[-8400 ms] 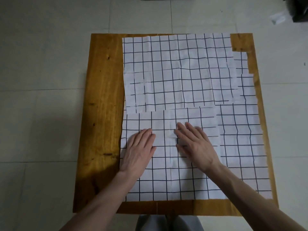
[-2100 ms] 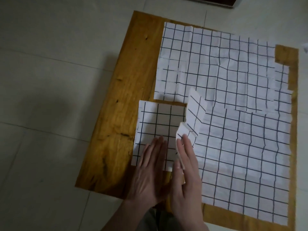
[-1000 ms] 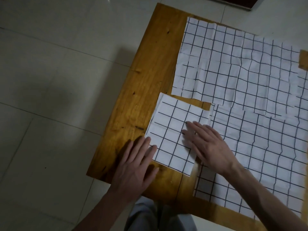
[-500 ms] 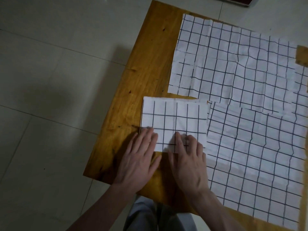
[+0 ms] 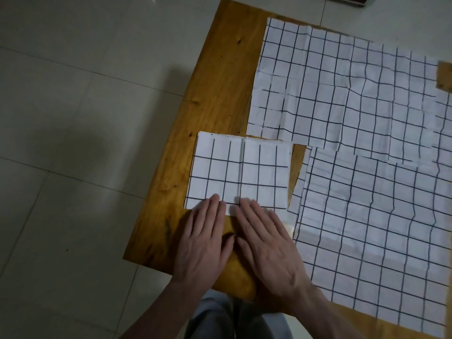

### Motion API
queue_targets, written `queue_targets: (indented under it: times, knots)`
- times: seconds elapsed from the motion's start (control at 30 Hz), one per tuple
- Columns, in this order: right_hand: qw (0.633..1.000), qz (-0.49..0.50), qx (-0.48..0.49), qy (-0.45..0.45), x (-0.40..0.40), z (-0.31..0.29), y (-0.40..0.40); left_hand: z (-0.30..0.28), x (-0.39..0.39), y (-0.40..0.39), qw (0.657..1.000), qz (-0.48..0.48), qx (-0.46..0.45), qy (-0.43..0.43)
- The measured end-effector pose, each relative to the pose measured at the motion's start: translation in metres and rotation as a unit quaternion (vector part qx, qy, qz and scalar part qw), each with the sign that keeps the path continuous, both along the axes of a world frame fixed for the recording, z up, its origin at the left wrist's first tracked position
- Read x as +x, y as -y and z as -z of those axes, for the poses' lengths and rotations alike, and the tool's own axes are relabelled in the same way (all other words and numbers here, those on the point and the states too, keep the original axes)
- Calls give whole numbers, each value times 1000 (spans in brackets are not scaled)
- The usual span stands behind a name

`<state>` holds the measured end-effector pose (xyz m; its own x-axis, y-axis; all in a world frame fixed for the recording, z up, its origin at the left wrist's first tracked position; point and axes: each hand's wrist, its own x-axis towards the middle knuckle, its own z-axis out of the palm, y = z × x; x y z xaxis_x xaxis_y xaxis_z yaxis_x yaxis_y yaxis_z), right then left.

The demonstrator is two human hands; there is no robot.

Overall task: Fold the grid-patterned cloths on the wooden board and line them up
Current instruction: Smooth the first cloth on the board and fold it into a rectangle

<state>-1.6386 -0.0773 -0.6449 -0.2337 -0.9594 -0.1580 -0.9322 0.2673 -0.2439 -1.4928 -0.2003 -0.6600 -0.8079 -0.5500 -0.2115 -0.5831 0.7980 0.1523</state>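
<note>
Left hand (image 5: 204,243) and right hand (image 5: 266,243), fingers flat, press the near edge of one folded white black-grid cloth (image 5: 238,172) on the wooden board (image 5: 220,81); two larger unfolded grid cloths (image 5: 367,216), right of the hands, remain.
</note>
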Motion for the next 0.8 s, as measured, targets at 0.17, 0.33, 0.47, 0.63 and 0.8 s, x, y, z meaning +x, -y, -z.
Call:
queue_targets:
  times: [0.17,0.33,0.47,0.63,0.8]
  knots:
    - [999,-8,39,18,0,13,4,0,3,8,999,32,28,-28]
    - [998,-25,57,23,-6,15,1,3,18,25,994,104,33,-27]
    - [997,-36,67,22,-9,16,0,4,30,40,991,130,20,-5]
    - [997,-35,65,14,-11,17,-2,3,44,53,991,131,5,8]
    - [998,-11,68,5,-16,18,-14,4,51,58,992,126,1,16]
